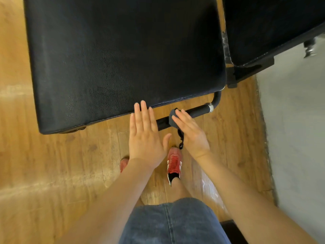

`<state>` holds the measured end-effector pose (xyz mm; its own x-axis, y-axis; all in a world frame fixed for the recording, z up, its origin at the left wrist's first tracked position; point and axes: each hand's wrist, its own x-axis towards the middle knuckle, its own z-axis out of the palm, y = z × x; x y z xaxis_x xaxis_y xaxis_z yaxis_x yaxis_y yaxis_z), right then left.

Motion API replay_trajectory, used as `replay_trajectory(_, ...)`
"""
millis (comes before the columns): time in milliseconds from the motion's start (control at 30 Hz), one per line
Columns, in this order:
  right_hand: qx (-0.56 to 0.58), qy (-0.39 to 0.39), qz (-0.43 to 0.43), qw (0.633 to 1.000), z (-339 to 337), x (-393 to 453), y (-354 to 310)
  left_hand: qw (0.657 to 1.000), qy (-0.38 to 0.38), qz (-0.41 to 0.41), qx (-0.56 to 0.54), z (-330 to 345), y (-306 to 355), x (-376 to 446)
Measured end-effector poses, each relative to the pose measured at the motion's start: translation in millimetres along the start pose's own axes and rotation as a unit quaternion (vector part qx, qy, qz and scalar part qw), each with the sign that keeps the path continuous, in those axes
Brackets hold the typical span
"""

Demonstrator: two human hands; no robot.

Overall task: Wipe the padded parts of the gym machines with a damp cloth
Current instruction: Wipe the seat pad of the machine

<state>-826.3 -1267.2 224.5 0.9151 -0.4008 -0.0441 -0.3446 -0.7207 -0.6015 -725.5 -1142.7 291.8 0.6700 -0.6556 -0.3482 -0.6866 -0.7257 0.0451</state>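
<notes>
Cloth [173, 114] sits bunched on the handle bar [197, 111] below the seat pad [114, 59], pressed under my right hand [191, 132]'s flat fingers. My left hand [146, 136] hovers flat, holding nothing. Whether the pad is wiped, I can't tell; the neighbouring pad [267, 25] probably remains.

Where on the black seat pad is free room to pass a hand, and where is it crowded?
The seat pad is bare everywhere behind the left hand. The near right corner is crowded: the right hand presses a grey cloth on the handle bar.
</notes>
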Motion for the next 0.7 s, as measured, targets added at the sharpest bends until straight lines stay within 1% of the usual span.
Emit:
replay_trajectory(67, -0.005, 0.025, 0.074, 0.997, -7, 0, 12, 1.000, -0.015, 0.005, 0.019, 5, 4, -1)
replay_trajectory(133, -0.021, 0.050, 0.163, 0.985, -13, 2, 25, 0.999, -0.014, 0.007, 0.030, 6, 4, 0)
replay_trajectory(167, -0.026, 0.055, 0.190, 0.980, -13, 2, 26, 0.999, -0.015, 0.007, 0.029, 6, 4, 0)
replay_trajectory(200, -0.022, 0.059, 0.197, 0.978, -12, 2, 21, 1.000, -0.015, 0.006, 0.026, 7, 4, 0)
replay_trajectory(233, -0.012, 0.060, 0.184, 0.981, -9, 1, 12, 1.000, -0.017, 0.005, 0.024, 6, 4, 0)
replay_trajectory(333, 0.014, 0.019, 0.087, 0.996, -6, -3, -16, 0.999, -0.023, 0.013, 0.020, 6, 2, 1)
replay_trajectory(367, 0.024, 0.013, 0.057, 0.998, -12, -1, -21, 0.999, -0.025, 0.021, 0.017, 7, 1, 0)
replay_trajectory(400, 0.039, 0.022, 0.046, 0.998, -21, 6, -22, 0.999, -0.022, 0.030, 0.007, 7, -1, 0)
replay_trajectory(467, 0.072, 0.073, 0.080, 0.991, -40, 30, -21, 0.999, -0.003, 0.044, -0.010, 5, -6, 0)
replay_trajectory(500, 0.082, 0.101, 0.109, 0.985, -48, 45, -21, 0.999, 0.002, 0.047, -0.011, 4, -9, 0)
replay_trajectory(567, 0.074, 0.128, 0.181, 0.972, -56, 75, -20, 0.999, 0.021, 0.040, -0.012, 1, -17, 0)
replay_trajectory(600, 0.060, 0.124, 0.210, 0.968, -55, 86, -23, 0.999, 0.035, 0.029, -0.013, -2, -23, 1)
replay_trajectory(633, 0.042, 0.114, 0.219, 0.968, -49, 94, -28, 0.999, 0.050, 0.013, -0.014, -6, -30, 2)
replay_trajectory(667, 0.031, 0.097, 0.209, 0.973, -40, 100, -40, 0.998, 0.062, -0.005, -0.016, -10, -38, 4)
replay_trajectory(700, 0.030, 0.069, 0.174, 0.982, -30, 102, -56, 0.997, 0.071, -0.022, -0.013, -15, -47, 7)
